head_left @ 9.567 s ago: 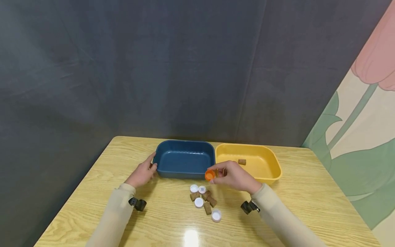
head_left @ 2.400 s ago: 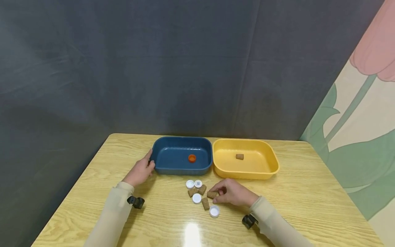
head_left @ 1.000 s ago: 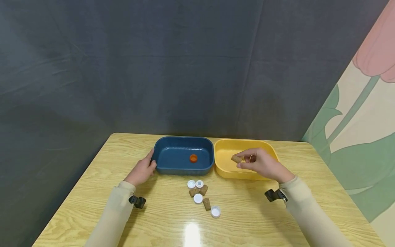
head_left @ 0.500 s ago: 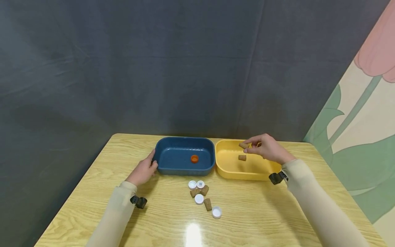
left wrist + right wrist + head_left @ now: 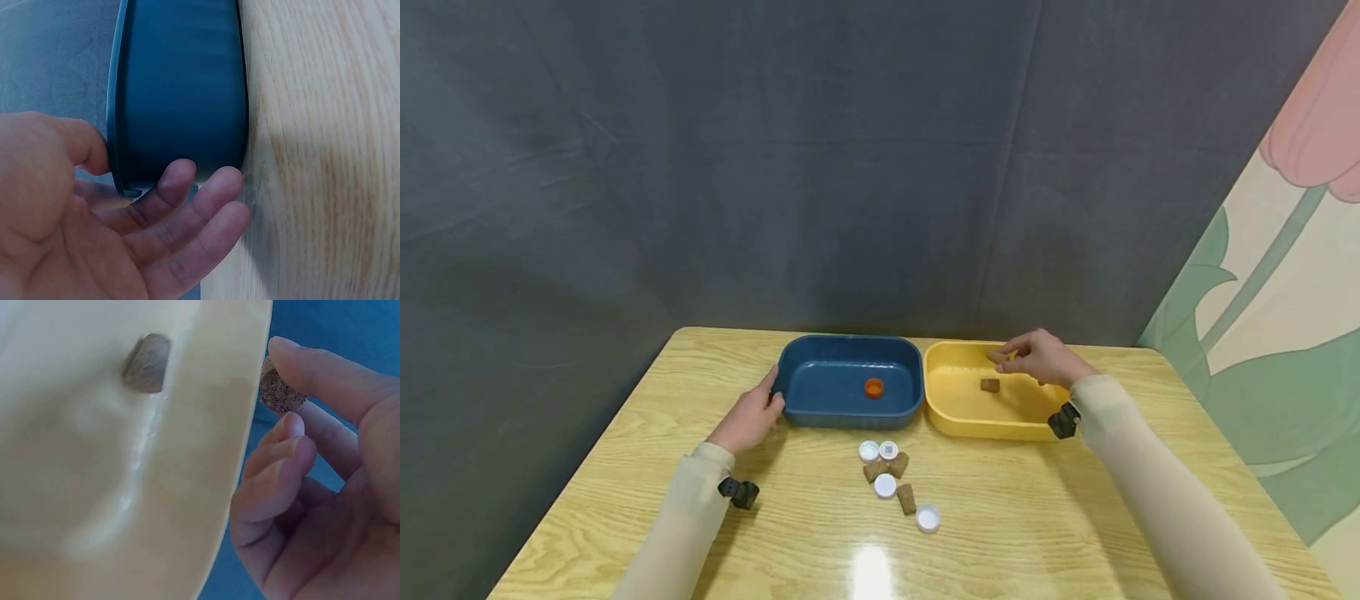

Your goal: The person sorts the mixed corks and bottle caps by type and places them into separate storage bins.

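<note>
My right hand (image 5: 1043,357) is at the back of the yellow tray (image 5: 985,430) and pinches a brown cork (image 5: 996,356) between thumb and fingertips. In the right wrist view the round end of this cork (image 5: 282,394) shows just beyond the tray's rim. A second cork (image 5: 990,385) lies on the tray floor. My left hand (image 5: 748,418) holds the left end of the blue tray (image 5: 850,418). The left wrist view shows its thumb on the rim and its bent fingers along the outer wall. An orange bottle cap (image 5: 873,388) lies in the blue tray.
In front of the trays, on the wooden table (image 5: 1015,517), several white bottle caps (image 5: 885,486) lie among corks (image 5: 906,499). The trays stand side by side, close to the dark cloth wall (image 5: 850,167) at the back. A painted wall (image 5: 1285,375) is at the right.
An orange cap went from my right hand into the blue tray. My right hand then picked a cork from the table and carried it over the yellow tray, towards its back. The left hand stayed.
</note>
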The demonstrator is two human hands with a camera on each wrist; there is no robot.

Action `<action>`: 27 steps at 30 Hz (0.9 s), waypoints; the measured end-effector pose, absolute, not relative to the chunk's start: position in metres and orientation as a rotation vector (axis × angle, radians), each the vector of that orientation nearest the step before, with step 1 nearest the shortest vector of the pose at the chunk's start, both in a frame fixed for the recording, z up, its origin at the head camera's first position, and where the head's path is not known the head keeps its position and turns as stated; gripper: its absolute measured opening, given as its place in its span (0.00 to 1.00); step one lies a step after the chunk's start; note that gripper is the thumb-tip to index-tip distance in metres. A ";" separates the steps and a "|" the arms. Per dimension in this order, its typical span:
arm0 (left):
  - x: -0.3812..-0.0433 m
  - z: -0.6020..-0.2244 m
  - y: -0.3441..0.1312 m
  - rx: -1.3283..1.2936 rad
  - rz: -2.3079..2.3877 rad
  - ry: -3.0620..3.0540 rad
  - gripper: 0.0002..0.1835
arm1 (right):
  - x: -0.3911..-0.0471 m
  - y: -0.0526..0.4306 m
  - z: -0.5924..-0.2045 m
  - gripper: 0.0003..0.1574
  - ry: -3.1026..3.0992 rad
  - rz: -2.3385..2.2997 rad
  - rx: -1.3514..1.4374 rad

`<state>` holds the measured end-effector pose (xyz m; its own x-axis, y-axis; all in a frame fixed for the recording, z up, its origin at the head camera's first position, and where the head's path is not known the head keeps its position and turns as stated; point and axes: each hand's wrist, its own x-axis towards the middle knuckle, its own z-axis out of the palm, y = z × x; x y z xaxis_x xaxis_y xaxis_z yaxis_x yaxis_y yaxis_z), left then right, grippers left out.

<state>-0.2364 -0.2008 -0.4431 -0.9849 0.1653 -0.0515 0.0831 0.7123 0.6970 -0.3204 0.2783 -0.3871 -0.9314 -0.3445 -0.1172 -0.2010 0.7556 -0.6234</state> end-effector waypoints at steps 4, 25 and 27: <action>-0.237 -0.443 -0.201 0.200 1.133 2.804 0.34 | -0.326 0.282 -0.393 0.29 2.714 -0.887 -0.399; -0.236 -0.442 -0.200 0.202 1.151 2.788 0.34 | -0.341 0.284 -0.400 0.30 2.635 -0.780 -0.347; -0.236 -0.442 -0.200 0.202 1.153 2.787 0.34 | -0.342 0.283 -0.400 0.30 2.629 -0.785 -0.328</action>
